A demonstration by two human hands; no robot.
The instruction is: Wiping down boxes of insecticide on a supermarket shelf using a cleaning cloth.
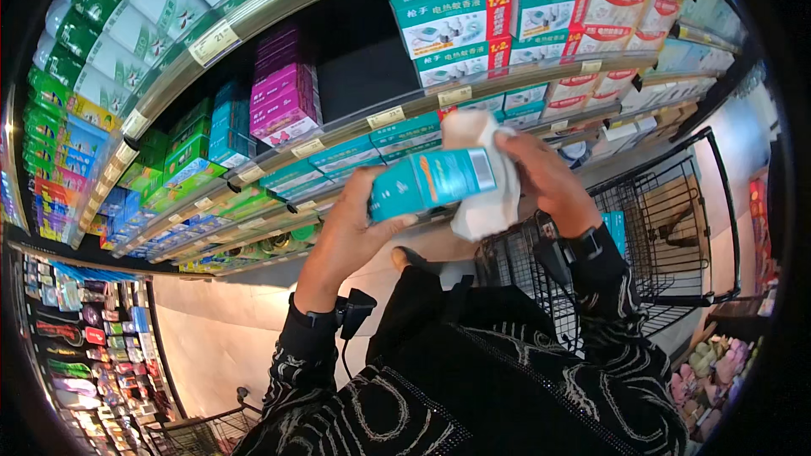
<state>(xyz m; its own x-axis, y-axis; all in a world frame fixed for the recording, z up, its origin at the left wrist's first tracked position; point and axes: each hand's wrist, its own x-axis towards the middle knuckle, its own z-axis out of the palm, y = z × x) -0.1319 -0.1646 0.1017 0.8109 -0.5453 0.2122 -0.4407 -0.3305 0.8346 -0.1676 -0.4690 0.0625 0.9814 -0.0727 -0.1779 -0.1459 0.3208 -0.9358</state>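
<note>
A teal carton (396, 193) with orange print and a barcode panel is in front of me, above the floor. My left hand (345, 234) grips its left end, with the thumb along the lower edge. In my right hand (557, 180) is a crumpled white cloth or wipe (485, 218), lying against the carton's right end. That cloth is slightly blurred, and its upper part (466, 126) stands above the carton. Both wrists carry dark bands with small black devices.
Store shelves (355, 123) curve ahead, holding teal boxes (443, 16), purple boxes (282, 101) and green boxes (190, 152). A black wire shopping cart (671, 253) stands at right, another cart (215, 434) at lower left. Hanging goods (95, 342) line the left; plush items (716, 361) sit lower right.
</note>
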